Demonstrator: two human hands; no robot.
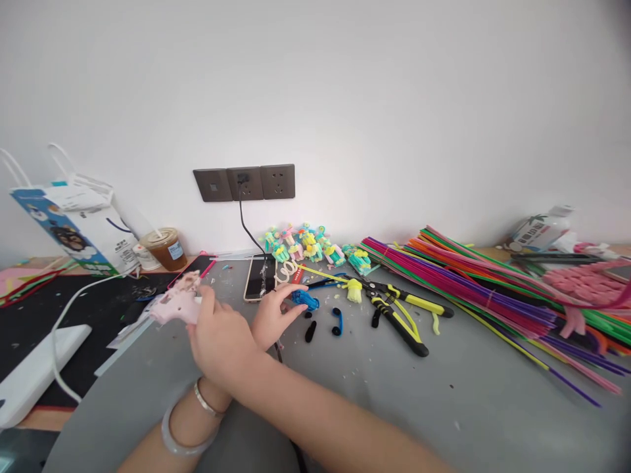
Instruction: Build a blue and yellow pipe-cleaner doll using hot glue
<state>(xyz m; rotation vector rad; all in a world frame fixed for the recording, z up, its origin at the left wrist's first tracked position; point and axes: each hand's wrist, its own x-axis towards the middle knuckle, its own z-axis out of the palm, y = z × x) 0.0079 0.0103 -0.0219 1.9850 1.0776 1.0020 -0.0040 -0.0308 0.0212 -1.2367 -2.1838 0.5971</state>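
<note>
My arms are crossed over the grey table. My right hand reaches left, its fingers closed on the handle of a pink glue gun. Partly hidden behind it, my left hand, with bracelets on its wrist, pinches a small blue fuzzy piece on the table. Two short black pieces and a blue hook-shaped piece lie just beside it.
Yellow-and-black pliers lie to the right, beside a big spread of coloured pipe cleaners. A phone on a cable, small finished figures, an iced drink, a paper bag and a black mat are nearby.
</note>
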